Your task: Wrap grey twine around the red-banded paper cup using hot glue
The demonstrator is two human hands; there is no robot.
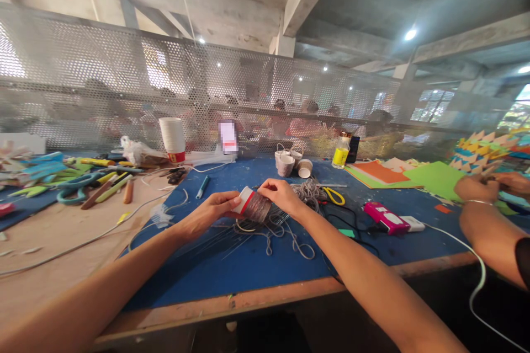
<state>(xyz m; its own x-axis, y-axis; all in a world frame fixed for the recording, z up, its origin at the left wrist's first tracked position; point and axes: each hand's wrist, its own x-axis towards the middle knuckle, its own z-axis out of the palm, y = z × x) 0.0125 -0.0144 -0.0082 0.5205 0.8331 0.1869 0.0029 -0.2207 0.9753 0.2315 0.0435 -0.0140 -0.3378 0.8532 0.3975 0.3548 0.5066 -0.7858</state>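
Note:
A paper cup [257, 208], white and red at one end and wrapped in grey-brown cord over the rest, lies tilted between my hands above the blue mat. My left hand [219, 205] is closed on its white end. At the wrapped part, the fingers of my right hand [279, 194] pinch together on what looks like the cord; the strand itself is too fine to make out clearly. Beneath and behind the cup spreads a tangle of grey cord [308, 192], with loose loops trailing toward the front. Several cord-covered little cups [285, 164] stand farther back, one on its side.
Scissors [78, 187] and pens lie left, near a stack of paper cups [171, 138] and a propped phone [228, 137]. Yellow-handled scissors [333, 196], a glue bottle [341, 151], a pink device [386, 217] with a cable, and coloured paper sit right. Another person's hands [480, 187] work there.

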